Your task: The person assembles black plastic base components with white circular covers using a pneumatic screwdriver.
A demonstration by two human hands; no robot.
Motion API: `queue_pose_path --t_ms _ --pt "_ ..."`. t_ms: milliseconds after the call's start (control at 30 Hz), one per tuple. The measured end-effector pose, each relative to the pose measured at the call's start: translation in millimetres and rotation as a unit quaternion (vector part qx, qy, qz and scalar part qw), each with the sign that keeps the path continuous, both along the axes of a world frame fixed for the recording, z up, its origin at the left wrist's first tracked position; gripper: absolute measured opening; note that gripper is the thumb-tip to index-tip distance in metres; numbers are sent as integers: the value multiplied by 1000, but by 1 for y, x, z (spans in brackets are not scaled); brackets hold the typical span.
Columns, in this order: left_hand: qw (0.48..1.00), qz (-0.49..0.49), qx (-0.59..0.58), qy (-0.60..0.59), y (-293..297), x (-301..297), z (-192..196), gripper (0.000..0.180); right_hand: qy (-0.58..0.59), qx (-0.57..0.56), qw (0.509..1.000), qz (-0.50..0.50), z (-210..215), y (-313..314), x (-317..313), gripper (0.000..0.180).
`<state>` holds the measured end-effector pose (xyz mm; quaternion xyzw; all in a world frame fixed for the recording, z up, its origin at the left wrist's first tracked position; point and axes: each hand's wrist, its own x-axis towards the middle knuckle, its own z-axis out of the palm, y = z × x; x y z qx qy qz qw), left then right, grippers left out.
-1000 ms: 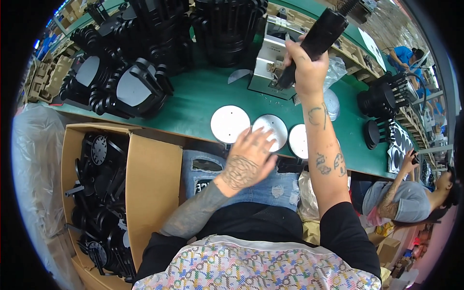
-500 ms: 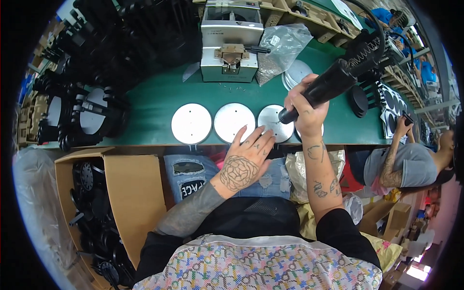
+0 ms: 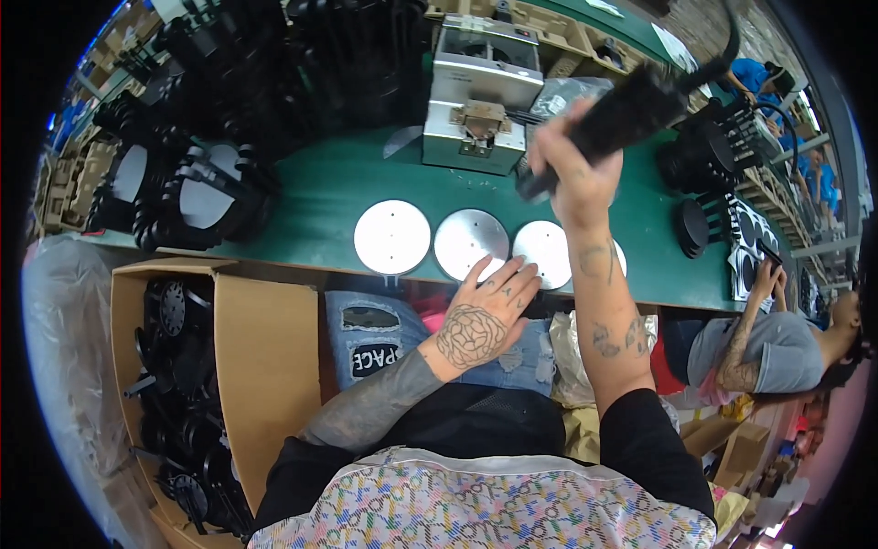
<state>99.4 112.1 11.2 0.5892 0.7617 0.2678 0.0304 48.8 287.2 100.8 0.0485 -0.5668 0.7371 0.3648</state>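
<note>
The right hand [image 3: 574, 174] is closed around a black power tool [image 3: 615, 119], held tilted above the green tabletop [image 3: 320, 188] over the discs. The left hand [image 3: 480, 316] lies flat and open, holding nothing, its fingertips [image 3: 512, 272] touching the middle disc [image 3: 470, 244] and right disc [image 3: 543, 253] at the near edge. A left disc [image 3: 391, 237] lies beside them. A metal machine [image 3: 476, 96] stands toward the far edge.

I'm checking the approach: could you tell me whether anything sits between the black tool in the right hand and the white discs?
Nothing visible does. The right hand holds the black tool above the white discs; the left hand touches their near edges only.
</note>
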Motion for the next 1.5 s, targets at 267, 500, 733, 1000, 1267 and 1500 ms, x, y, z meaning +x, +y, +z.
queue_pose_path --t_ms 267,500,733,1000,1267,1500 --pt "1000 -3 23 -1 -1 2 -4 65 -32 153 976 -154 15 -20 -90 22" --pt "1000 -8 -10 -5 -8 -2 -4 68 -47 20 999 -12 6 -5 -4 40" --pt "1000 -20 4 -12 -3 -5 3 65 -45 46 988 -139 -21 67 106 40" --pt "1000 -11 -24 3 1 1 5 67 -45 4 986 -159 -37 90 136 38" --pt "999 -9 -25 24 1 0 8 67 -37 -8 988 -151 -47 90 136 36" --pt "980 187 44 55 -40 -58 32 90 -76 -19 987 -142 -49 87 136 35"
